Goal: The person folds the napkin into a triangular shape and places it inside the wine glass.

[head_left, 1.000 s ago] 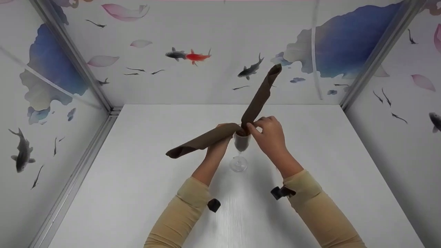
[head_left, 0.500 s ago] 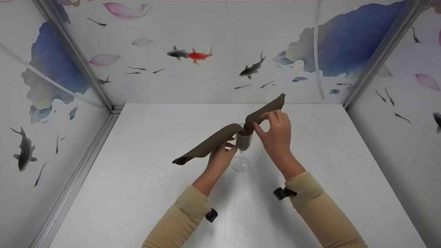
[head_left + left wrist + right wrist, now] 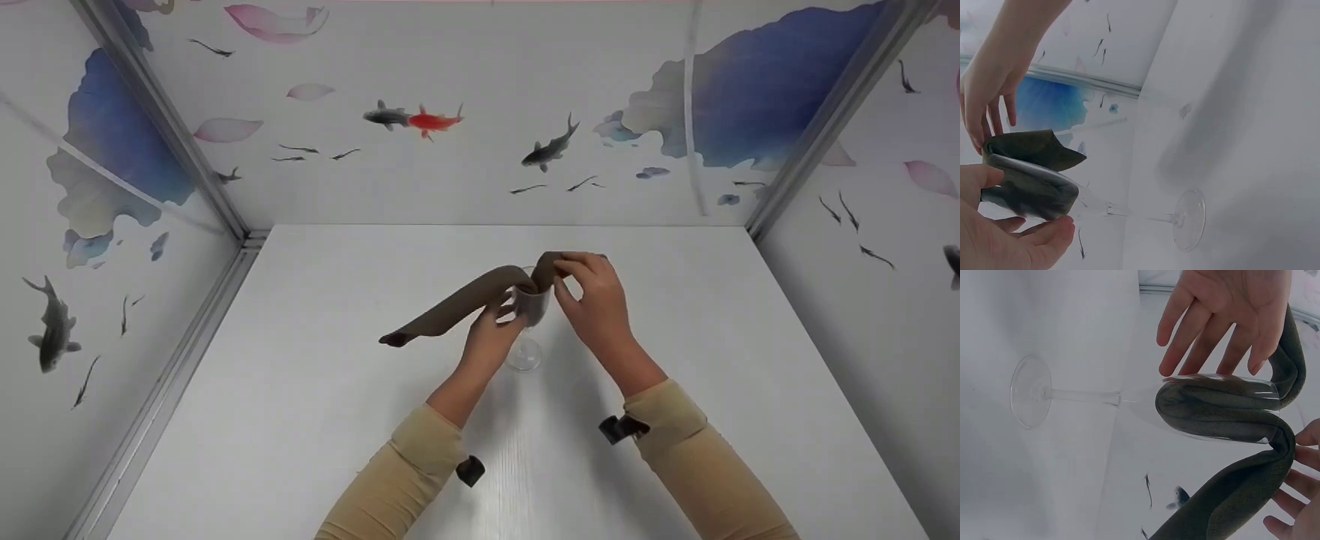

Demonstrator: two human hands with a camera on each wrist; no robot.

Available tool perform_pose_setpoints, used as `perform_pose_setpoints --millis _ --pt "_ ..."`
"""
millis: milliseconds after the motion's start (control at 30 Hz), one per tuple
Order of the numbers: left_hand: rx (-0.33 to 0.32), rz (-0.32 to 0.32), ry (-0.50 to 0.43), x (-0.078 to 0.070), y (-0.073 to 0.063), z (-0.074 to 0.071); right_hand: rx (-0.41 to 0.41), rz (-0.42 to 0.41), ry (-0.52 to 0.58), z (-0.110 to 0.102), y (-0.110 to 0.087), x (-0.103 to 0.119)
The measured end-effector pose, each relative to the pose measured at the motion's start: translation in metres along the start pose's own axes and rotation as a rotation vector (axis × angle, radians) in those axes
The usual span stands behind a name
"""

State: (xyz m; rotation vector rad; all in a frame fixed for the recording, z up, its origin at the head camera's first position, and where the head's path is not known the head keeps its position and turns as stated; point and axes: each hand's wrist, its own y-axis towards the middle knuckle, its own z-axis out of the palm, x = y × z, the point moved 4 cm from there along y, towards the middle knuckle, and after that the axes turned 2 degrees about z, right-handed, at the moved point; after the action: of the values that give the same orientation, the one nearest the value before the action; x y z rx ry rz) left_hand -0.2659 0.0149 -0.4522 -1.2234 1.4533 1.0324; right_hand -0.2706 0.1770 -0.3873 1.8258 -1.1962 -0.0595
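A clear champagne flute (image 3: 1086, 397) stands upright on the white table. The middle of a brown cloth napkin (image 3: 457, 304) is folded down inside its bowl, and two rolled ends come out over the rim. My left hand (image 3: 491, 341) holds the bowl lightly from the left, thumb toward me and other fingers loosely spread along the side. Above this hand the left roll slopes out. My right hand (image 3: 600, 304) touches the right roll where it bends over the rim; its fingers are spread and fairly straight. In the head view most of the right roll is hidden behind that hand.
White walls printed with fish and petals enclose the table (image 3: 300, 450) at the back and both sides, with grey metal strips (image 3: 202, 142) at the corners. A small black camera (image 3: 470, 471) sits at each wrist.
The right roll, which pointed up and back, has been bent down to the right under my right hand. My left hand has shifted from near the rim down onto the flute's bowl.
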Motion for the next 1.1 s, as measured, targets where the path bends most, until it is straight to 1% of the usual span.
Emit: perform_pose_setpoints --millis 133,233,400,600,733,933,1100 --pt "-0.004 -0.047 -0.023 0.002 0.006 0.000 0.017 0.036 0.015 0.001 -0.002 -0.001" --pt "-0.004 -0.067 -0.052 0.002 0.010 0.002 0.030 0.068 0.025 0.001 -0.003 -0.003" --pt "0.002 -0.057 -0.073 0.003 0.020 0.004 0.047 0.111 0.014 0.002 -0.001 -0.007" --pt "-0.006 -0.052 -0.089 0.002 0.031 0.008 0.054 0.127 0.012 0.003 0.003 -0.011" --pt "-0.008 -0.062 -0.095 0.001 0.036 0.012 0.083 0.144 0.022 0.002 0.007 -0.015" --pt "-0.013 -0.042 -0.097 0.002 0.045 0.017 0.124 0.182 0.052 0.001 0.013 -0.020" --pt "-0.015 -0.055 -0.090 0.005 0.051 0.020 0.161 0.209 0.068 0.001 0.017 -0.023"
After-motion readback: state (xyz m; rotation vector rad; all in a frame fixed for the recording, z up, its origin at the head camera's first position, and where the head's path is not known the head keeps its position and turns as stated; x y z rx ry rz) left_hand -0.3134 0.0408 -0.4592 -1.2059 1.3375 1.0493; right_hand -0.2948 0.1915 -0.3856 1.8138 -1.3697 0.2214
